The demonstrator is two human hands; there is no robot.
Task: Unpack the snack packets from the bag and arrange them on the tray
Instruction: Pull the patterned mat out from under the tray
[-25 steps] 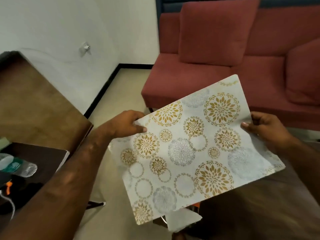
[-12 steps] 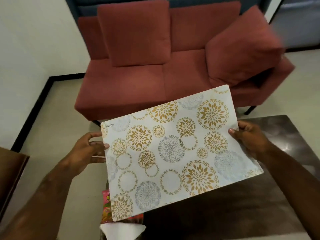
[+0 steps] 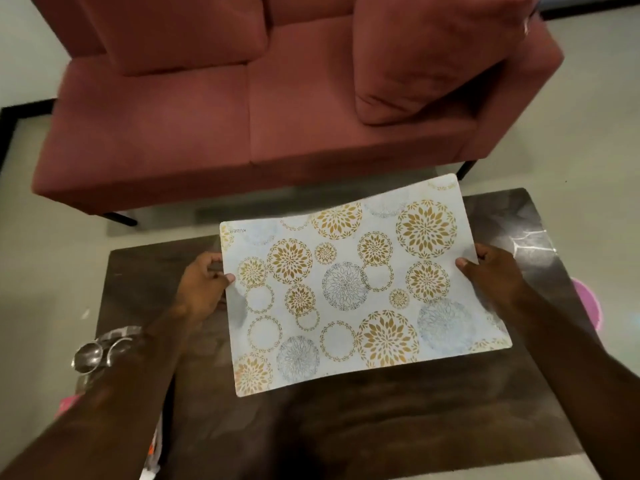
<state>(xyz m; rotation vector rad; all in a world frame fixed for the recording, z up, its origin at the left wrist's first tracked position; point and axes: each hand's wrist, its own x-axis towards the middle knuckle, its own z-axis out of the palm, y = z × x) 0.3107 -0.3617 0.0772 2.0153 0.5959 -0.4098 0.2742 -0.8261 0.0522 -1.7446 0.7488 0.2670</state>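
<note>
A flat white tray (image 3: 360,292) printed with gold and grey flower circles hangs level over a dark brown low table (image 3: 346,420). My left hand (image 3: 204,285) grips the tray's left edge, thumb on top. My right hand (image 3: 491,271) grips its right edge the same way. Nothing lies on the tray. At the table's front left corner, half hidden under my left forearm, a bit of white and orange packaging (image 3: 154,452) shows. I see no whole snack packet or bag.
A red sofa (image 3: 249,133) with cushions stands just beyond the table. Shiny metal rings (image 3: 97,351) sit at the table's left edge. Something pink (image 3: 588,303) lies on the floor to the right, another pink thing (image 3: 67,405) to the left.
My view has swung right from a wall and wooden furniture to the sofa and low table. The tray, held by both hands throughout, has come down and levelled over the table.
</note>
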